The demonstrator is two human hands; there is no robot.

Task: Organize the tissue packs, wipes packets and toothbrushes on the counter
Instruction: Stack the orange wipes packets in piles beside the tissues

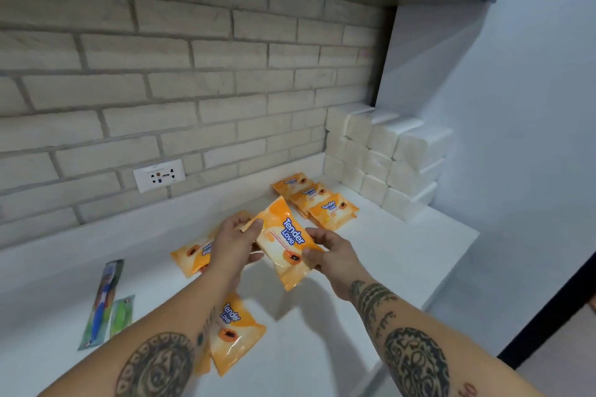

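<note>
The white counter [371,255] carries a stack of white tissue packs [380,164] in its far right corner, 3 overlapping orange wipes packets [314,200] beside them, other orange packets [233,329] nearer, and 2 packaged toothbrushes [104,303] at left.

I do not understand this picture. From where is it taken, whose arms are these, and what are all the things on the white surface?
There is one picture, from a camera worn on a person's head, looking down at their own tattooed arms. Both hands, left and right, hold one orange plastic wipes packet above the white counter. Three similar packets lie in a row near the stacked white tissue packs in the corner. More orange packets lie loose nearer the person. Two packaged toothbrushes lie on the left.
</note>
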